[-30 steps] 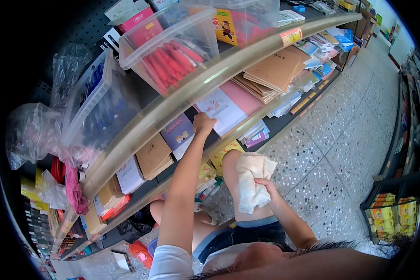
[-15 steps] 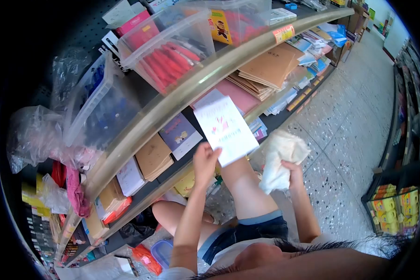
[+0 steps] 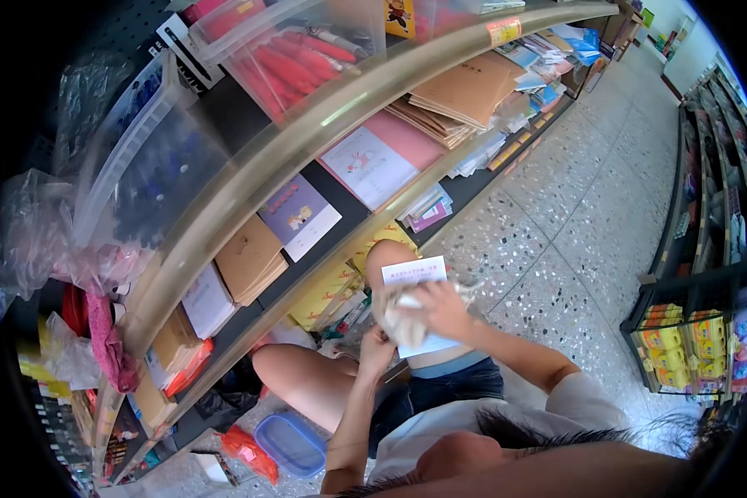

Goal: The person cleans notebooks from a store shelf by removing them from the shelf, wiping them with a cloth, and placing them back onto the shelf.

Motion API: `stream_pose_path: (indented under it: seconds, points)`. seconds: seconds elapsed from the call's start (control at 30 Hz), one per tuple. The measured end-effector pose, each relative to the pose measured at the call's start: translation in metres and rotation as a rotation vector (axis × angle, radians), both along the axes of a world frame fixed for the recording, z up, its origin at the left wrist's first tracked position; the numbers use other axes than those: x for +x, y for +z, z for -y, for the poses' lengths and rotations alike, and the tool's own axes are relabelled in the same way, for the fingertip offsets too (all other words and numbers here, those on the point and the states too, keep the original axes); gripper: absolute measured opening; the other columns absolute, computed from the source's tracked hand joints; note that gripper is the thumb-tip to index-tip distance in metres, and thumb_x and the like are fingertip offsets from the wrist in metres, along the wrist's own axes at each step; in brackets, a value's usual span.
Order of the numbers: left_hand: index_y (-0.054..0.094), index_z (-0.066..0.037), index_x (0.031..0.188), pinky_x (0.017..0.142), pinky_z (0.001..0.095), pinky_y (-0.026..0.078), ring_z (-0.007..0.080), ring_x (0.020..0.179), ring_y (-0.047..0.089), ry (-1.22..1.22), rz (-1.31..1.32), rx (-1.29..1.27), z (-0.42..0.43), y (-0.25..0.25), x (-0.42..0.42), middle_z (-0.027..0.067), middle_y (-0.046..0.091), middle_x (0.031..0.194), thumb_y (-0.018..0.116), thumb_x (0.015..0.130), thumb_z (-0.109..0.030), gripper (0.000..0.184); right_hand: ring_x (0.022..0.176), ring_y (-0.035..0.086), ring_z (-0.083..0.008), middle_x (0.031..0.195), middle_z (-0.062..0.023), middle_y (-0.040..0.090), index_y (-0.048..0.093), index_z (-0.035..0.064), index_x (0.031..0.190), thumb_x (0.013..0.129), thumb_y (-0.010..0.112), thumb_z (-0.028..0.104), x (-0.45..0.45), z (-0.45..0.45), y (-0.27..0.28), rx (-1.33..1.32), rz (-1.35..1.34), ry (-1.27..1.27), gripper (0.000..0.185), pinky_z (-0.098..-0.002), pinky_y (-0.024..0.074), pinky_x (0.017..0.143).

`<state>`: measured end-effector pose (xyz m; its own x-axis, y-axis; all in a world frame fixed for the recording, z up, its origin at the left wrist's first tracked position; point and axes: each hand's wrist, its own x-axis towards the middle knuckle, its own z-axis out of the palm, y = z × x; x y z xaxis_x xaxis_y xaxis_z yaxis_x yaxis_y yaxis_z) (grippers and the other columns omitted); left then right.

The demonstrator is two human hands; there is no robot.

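- Pale speckled floor [image 3: 548, 220], seamed, stretching along the shelf unit's front.
- The shelf unit [image 3: 353, 106] beside me, dark boards behind curved rails, crowded with notebooks.
- A second rack [image 3: 701, 191], across the aisle from the shelf unit.
- Clear bin [image 3: 286, 70] of red pens, on the shelf unit's upper level.
- Blue tub [image 3: 290, 445], on the floor before the shelf unit.
- White booklet [image 3: 413, 268], over a bare thigh before the shelf unit.
- Bunched cloth [image 3: 400, 322], on the booklet.
- Right hand [image 3: 440, 309], holding the cloth against it.
- Left hand [image 3: 377, 351], curled beside the cloth; can't tell its grip.

Bright floor [image 3: 548, 216], fisheye distortion, blurred right grip [image 3: 440, 310]
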<state>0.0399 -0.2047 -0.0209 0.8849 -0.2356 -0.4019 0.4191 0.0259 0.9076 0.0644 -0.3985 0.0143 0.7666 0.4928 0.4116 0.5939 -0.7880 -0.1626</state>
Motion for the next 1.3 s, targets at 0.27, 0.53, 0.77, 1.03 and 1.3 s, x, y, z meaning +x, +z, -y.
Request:
stream_pose_path:
  seconds: [0.27,0.53,0.77,1.03,1.3]
  points:
    - [0.059,-0.001,0.1,0.051,0.0182,0.04,0.004,0.058,0.054,0.021,-0.077,-0.011,0.002,0.003,0.009,0.0009,0.063,0.07,0.063,0.086,-0.006,0.015,0.098,0.056,-0.0298,0.108,-0.0124,0.057,0.067,0.0192,0.109,0.059,0.071,0.009,0.089,0.1,-0.046,0.122,-0.247,-0.794,0.051,-0.0395,0.0464,0.081]
    - [0.06,-0.002,0.102,0.054,0.0198,0.043,0.0049,0.062,0.056,0.148,-0.121,-0.057,0.018,-0.012,0.006,0.0012,0.065,0.078,0.053,0.094,-0.013,0.016,0.099,0.056,-0.0273,0.11,-0.0087,0.056,0.067,0.0246,0.11,0.06,0.07,0.012,0.025,0.013,0.027,0.153,-0.2,-0.15,0.052,-0.0405,0.0471,0.082]
    - [0.063,-0.004,0.101,0.058,0.021,0.046,0.0062,0.067,0.058,0.151,-0.23,-0.161,0.009,-0.006,0.005,0.0011,0.065,0.085,0.046,0.098,-0.02,0.023,0.103,0.055,-0.0222,0.114,-0.0006,0.056,0.069,0.0323,0.103,0.06,0.073,0.017,-0.043,0.039,0.036,0.005,-0.446,0.154,0.046,-0.0407,0.0475,0.083]
    - [0.061,0.004,0.098,0.063,0.0278,0.046,0.0112,0.071,0.056,0.111,-0.031,0.207,0.005,-0.021,0.006,0.0039,0.063,0.078,0.051,0.096,-0.024,0.029,0.096,0.061,-0.0288,0.1,-0.0135,0.064,0.068,0.0186,0.107,0.068,0.063,0.009,-0.066,0.163,-0.028,-0.185,-0.813,-0.598,0.04,-0.0415,0.0472,0.086]
    - [0.058,-0.005,0.116,0.09,0.0453,0.036,0.0318,0.104,0.048,-0.059,0.843,0.882,0.049,0.038,0.016,0.0164,0.054,0.109,0.063,0.08,-0.014,0.037,0.103,0.059,-0.0258,0.109,-0.0143,0.062,0.063,0.0064,0.114,0.064,0.062,-0.004,-0.003,0.086,-0.081,0.884,-0.851,-0.486,0.051,-0.0317,0.0433,0.093]
